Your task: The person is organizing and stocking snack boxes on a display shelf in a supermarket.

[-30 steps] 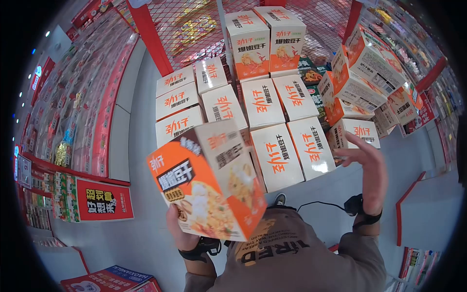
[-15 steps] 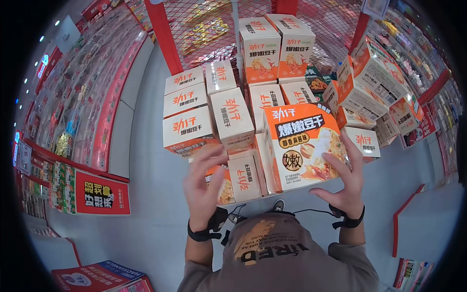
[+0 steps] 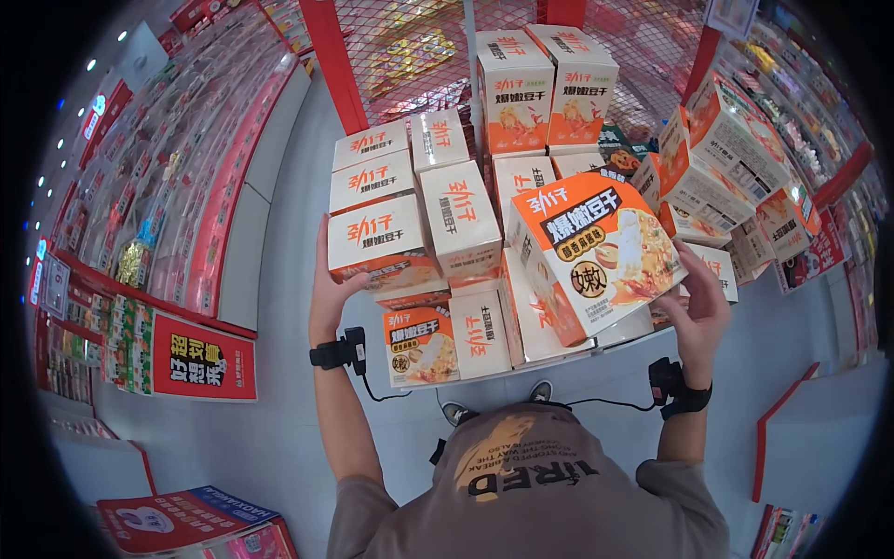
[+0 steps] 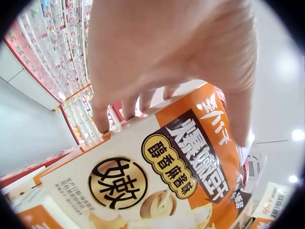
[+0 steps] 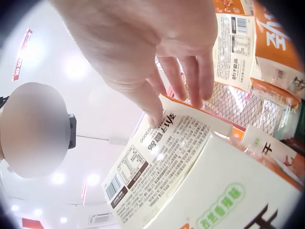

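My left hand (image 3: 328, 284) grips the front carton (image 3: 377, 233) of the left column, an orange-and-white snack box marked as dried tofu. In the left wrist view, its fingers reach over the carton's far edge and the thumb lies along the orange end. A matching carton (image 3: 596, 252) leans at a slant over the front right part of the stack, its printed front facing up. Its right side is held by my right hand (image 3: 700, 303), thumb near the lower corner. In the right wrist view, that thumb presses the carton's text-covered side (image 5: 162, 157).
More cartons stand two high at the back (image 3: 515, 93). Several others lie tipped in a pile (image 3: 722, 149) to the right. A red mesh fence (image 3: 419, 56) rises behind. Snack shelves (image 3: 177, 168) line the left, and a red sign (image 3: 203, 359) stands below them.
A carton held up in my left hand has come to lie over the front right of the stack, with my right hand on it. My left hand has let go and moved to the left column.
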Demonstrator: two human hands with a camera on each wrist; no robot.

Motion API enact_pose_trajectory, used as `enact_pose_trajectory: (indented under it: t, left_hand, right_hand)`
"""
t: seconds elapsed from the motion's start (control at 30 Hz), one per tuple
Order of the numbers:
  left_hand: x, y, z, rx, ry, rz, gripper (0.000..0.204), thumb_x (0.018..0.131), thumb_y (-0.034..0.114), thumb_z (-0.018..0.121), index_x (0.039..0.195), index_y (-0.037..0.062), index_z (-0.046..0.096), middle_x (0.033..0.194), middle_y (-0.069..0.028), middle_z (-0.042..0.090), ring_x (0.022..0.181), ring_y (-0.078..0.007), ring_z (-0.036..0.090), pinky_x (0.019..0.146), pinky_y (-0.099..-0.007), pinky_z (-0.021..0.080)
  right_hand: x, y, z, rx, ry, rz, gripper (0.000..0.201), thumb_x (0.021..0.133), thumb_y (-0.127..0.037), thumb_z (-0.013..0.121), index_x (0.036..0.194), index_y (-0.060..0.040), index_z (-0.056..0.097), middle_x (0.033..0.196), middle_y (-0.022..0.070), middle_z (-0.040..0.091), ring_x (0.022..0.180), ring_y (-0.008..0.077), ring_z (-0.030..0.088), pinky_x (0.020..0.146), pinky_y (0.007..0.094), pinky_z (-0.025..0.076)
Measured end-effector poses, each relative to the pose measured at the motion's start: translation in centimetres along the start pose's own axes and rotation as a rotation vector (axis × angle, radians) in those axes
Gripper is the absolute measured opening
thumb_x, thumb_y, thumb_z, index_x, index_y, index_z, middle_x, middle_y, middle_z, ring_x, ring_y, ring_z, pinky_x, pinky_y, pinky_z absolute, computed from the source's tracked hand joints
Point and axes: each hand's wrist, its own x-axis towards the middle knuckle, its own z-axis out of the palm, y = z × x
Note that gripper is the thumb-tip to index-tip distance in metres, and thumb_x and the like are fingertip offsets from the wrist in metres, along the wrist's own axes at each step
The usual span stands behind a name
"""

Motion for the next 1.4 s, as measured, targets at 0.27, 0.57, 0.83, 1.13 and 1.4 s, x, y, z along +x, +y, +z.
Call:
enact_pose_trajectory:
  t: [0.27,0.57,0.83,1.13,1.4]
  left_hand:
    - [-2.2,-1.0,-0.3,0.297,0.114,0.02,0.105,0.057,0.019,0.09,0.142,0.0037,0.03,0.134,-0.0118,0.042,0.125,-0.0238,0.047,0.104,-0.0378,0.042]
    - [-12.8,-0.1,-1.7,0.06,0.146,-0.05,0.11,0.049,0.026,0.093,0.137,0.001,0.033,0.129,-0.0107,0.043,0.12,-0.0228,0.049,0.102,-0.0383,0.042]
    - [-15.1,-3.6,0.0,-0.034,-0.04,-0.224,0.121,0.049,0.019,0.095,0.145,0.0027,0.023,0.148,-0.0199,0.032,0.138,-0.0297,0.034,0.11,-0.0421,0.034]
    - [-8.6,3.2,-5.0,-0.052,0.065,0.005,0.118,0.064,0.048,0.083,0.151,0.0031,0.018,0.154,-0.0218,0.026,0.144,-0.0332,0.024,0.114,-0.0484,0.022]
    - [8.0,3.0,-1.5,1.049,-0.164,0.351,0.102,0.066,0.037,0.084,0.146,0.0023,0.031,0.151,-0.0241,0.03,0.142,-0.0345,0.027,0.112,-0.0453,0.029]
  right_hand:
    - [-0.2,-0.1,0.2,-0.135,0.055,0.013,0.057,0.074,-0.003,0.07,0.128,-0.001,0.055,0.129,0.0093,0.058,0.093,0.0133,0.055,0.077,0.0237,0.05]
    - [-1.1,0.4,-0.3,-0.185,0.068,0.081,0.052,0.081,-0.004,0.066,0.13,0.0011,0.052,0.103,0.0049,0.059,0.088,0.0108,0.053,0.081,0.0255,0.045]
    - [-2.3,2.3,0.0,-0.053,0.15,0.166,0.05,0.089,-0.01,0.065,0.133,0.0032,0.046,0.109,0.0076,0.061,0.101,0.0141,0.057,0.09,0.0287,0.044]
    - [-2.4,2.0,-0.3,-0.144,0.183,0.008,0.045,0.089,-0.009,0.057,0.131,0.0021,0.049,0.119,0.011,0.059,0.107,0.0162,0.056,0.092,0.0291,0.042]
    - [-3.5,0.9,-0.8,-0.042,0.285,-0.076,0.041,0.089,-0.007,0.051,0.129,0.0028,0.048,0.121,0.0146,0.059,0.106,0.0196,0.057,0.092,0.0314,0.044]
